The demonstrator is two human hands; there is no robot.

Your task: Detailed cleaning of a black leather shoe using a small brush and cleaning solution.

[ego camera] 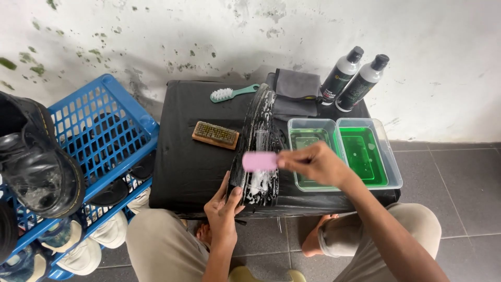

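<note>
A black shoe (259,125) lies sole-up on a black-covered low table (193,162), its sole covered in white foam. My left hand (224,206) grips the shoe's near end from below. My right hand (313,163) holds a pink brush (259,161), blurred with motion, against the foamy sole.
A wooden brush (215,134) and a green-handled brush (233,93) lie on the table. Two clear trays of green liquid (344,151) sit at right, with a grey cloth (296,93) and two black-and-white bottles (355,78) behind. A blue crate (99,130) with shoes stands at left.
</note>
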